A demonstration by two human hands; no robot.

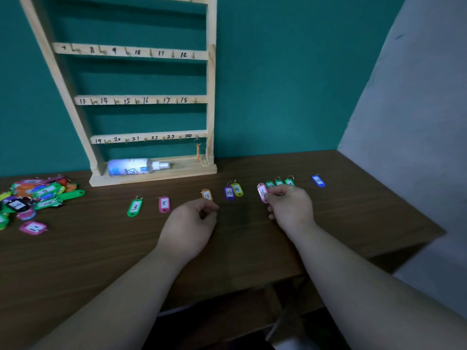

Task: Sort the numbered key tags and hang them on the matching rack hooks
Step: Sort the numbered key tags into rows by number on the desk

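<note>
A wooden rack [211, 102] with numbered hooks leans on the teal wall; an orange tag [198, 152] hangs on hook 24. On the table lie a row of tags: green 3 [134, 207], pink 5 [164, 204], orange 11 [207, 195], purple 13 [229, 192], yellow 14 [237, 189], three green tags [279, 183] and a blue tag [318, 180]. My right hand [290, 207] pinches the pink 16 tag [262, 192] just above the table. My left hand [192, 223] rests curled below tag 11; nothing shows in it.
A heap of unsorted coloured tags [32, 198] lies at the table's left, with a pink tag [33, 227] in front of it. A white spray bottle [136, 166] lies on the rack's base. The table's [101, 248] right edge meets a grey wall.
</note>
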